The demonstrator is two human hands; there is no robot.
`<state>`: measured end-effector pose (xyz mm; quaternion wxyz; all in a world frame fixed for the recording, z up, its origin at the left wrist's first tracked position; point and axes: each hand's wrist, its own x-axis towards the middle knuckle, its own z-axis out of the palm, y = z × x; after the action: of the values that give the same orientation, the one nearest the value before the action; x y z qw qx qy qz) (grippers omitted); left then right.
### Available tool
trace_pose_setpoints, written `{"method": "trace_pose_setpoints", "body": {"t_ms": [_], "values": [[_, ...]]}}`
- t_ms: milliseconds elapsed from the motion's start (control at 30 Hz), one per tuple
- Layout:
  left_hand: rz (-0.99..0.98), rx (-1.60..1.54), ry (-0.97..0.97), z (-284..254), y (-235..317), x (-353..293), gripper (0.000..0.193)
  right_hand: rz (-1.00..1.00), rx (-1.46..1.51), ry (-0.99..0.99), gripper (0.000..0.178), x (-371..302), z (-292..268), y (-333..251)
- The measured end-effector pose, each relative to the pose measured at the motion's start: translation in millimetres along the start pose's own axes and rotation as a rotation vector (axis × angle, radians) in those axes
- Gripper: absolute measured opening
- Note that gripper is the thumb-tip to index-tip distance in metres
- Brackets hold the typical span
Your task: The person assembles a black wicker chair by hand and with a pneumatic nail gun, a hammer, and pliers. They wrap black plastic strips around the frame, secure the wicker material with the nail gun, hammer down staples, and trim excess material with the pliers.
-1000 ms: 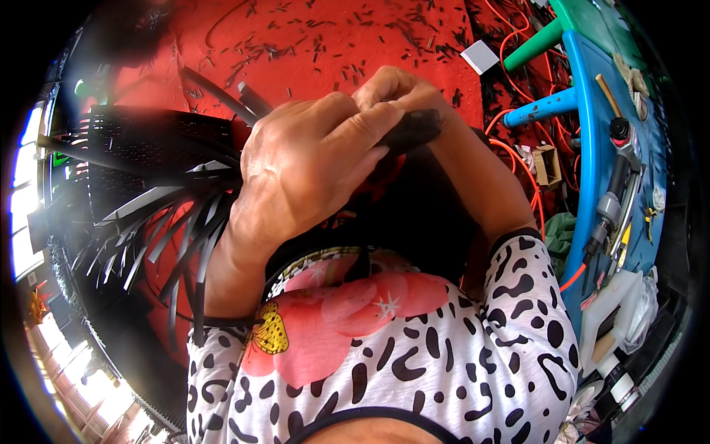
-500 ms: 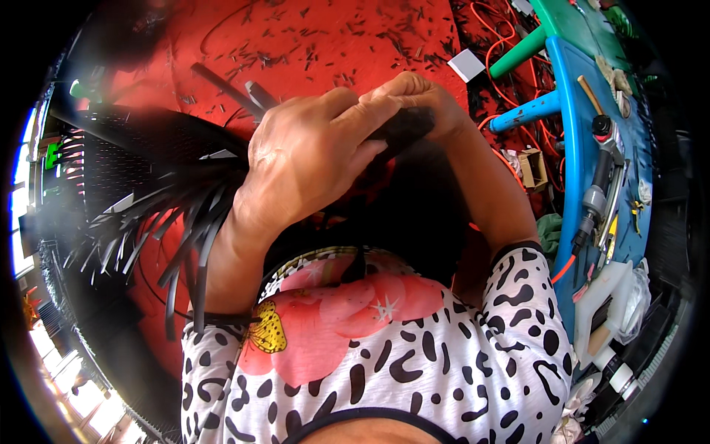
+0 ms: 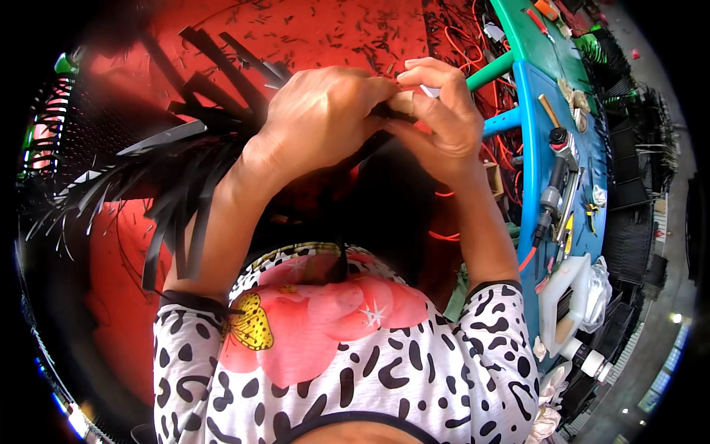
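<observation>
My left hand (image 3: 322, 115) is closed over a dark woven piece, its back turned up. Long flat black strips (image 3: 185, 185) fan out past its wrist to the left, and more stick up beyond the knuckles. My right hand (image 3: 444, 111) is bent in from the right, its thumb and forefinger closing at the dark edge beside my left fingertips. A pale tan patch shows at that meeting point; I cannot tell whether it is tape on a finger or a separate piece. The rest of the held piece is hidden under my hands and in shadow.
Short black offcuts litter the red floor (image 3: 325, 33). At the right stands a blue stool (image 3: 584, 222) bearing a power tool (image 3: 551, 192) with an orange cord, and other hand tools. Behind it is a green stool (image 3: 529, 44). Orange cables (image 3: 462, 44) trail across the floor.
The view has swung a little to the right. My right hand has opened its upper fingers and drawn slightly back from my left, which still grips the dark piece.
</observation>
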<state>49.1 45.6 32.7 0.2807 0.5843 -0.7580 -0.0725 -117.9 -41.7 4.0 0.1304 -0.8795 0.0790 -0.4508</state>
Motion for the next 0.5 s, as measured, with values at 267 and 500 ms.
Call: {"method": "trace_pose_setpoints", "body": {"t_ms": [267, 500], "values": [[-0.023, -0.034, -0.024, 4.9, -5.6, 5.7, 0.033, -0.076, -0.102, 0.006, 0.019, 1.4, 8.5, 0.3], [-0.096, 0.007, -0.069, 8.0, -8.0, 3.3, 0.032, -0.023, 0.134, 0.209, 0.010, 9.6, 0.6, -5.5]]}}
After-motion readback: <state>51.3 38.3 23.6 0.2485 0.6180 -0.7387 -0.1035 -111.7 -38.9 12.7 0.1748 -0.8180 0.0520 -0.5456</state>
